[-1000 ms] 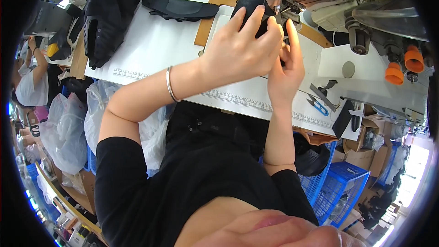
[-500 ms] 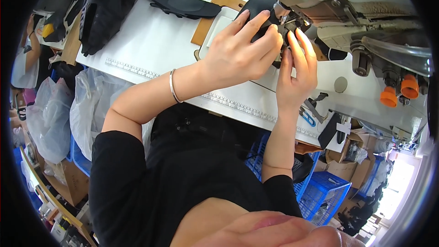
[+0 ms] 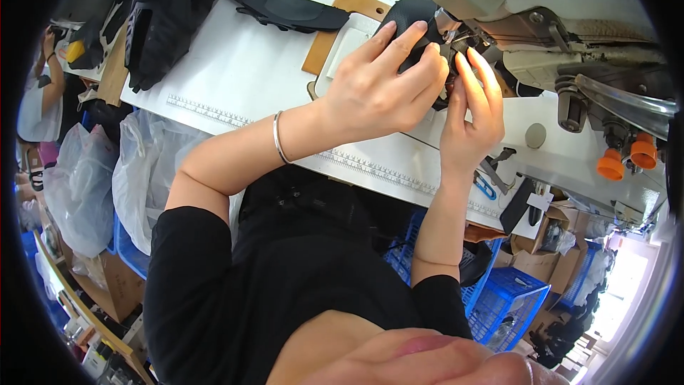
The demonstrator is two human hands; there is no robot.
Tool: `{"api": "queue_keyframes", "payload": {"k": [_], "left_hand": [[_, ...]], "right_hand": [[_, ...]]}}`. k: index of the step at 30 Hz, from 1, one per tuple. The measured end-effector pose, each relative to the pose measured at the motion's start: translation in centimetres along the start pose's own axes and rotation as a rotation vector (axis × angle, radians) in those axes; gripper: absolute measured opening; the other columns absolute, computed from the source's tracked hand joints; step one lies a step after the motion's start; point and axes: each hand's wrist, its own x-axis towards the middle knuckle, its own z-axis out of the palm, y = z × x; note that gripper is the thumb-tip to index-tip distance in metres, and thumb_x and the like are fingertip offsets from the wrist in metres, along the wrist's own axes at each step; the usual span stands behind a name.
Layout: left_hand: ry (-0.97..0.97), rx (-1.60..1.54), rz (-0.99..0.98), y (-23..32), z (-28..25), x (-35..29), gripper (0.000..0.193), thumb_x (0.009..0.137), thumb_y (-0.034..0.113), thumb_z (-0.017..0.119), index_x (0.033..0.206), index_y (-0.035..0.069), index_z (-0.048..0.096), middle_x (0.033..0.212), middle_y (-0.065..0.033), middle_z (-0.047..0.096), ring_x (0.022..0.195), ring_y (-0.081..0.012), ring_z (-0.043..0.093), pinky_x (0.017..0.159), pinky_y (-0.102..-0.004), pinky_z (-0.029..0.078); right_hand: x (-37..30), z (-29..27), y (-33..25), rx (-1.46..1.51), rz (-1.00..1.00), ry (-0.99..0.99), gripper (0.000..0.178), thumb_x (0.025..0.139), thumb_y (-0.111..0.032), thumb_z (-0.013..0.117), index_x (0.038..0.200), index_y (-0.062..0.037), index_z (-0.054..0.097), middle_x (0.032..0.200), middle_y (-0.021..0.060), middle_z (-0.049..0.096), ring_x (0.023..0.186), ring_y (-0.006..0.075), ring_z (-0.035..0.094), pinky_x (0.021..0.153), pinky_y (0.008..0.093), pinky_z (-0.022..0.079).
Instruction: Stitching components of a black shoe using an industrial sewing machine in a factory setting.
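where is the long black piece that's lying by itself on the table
In the head view the long black piece lies flat on the white table, upper left of the left hand, just left of the brown board.

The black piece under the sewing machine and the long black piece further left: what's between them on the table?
Head view: a brown board with a white sheet on it lies between the black piece and the long black piece.

A single head-worn fisheye view looks steeply down from above the person's own chin, close over the white worktable. The table runs toward twelve o'clock, the grey sewing machine sits at one o'clock, and the blue plastic crates lie at five o'clock.
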Motion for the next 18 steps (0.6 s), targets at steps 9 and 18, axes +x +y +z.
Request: {"api": "queue_keyframes", "payload": {"k": [9,18], "left_hand": [[0.037,0.005,-0.008,-0.02,0.33,-0.31,0.018,0.073,0.011,0.069,0.089,0.006,0.076,0.101,-0.0054,0.072,0.105,-0.0311,0.073,0.081,-0.0417,0.063],[0.038,-0.019,-0.005,-0.25,0.49,-0.11,0.018,0.072,0.01,0.07,0.088,0.006,0.076,0.101,-0.0054,0.071,0.105,-0.0305,0.073,0.081,-0.0418,0.063]], "right_hand": [[-0.12,0.04,-0.19,0.006,0.029,-0.009,0.035,0.091,0.005,0.068,0.122,-0.0079,0.075,0.131,0.0086,0.068,0.118,0.0252,0.068,0.096,0.035,0.056],[0.26,-0.11,-0.06,-0.023,-0.016,-0.01,0.035,0.095,0.006,0.062,0.124,-0.0077,0.075,0.131,0.0076,0.068,0.113,0.0179,0.067,0.086,0.0288,0.059]]}}
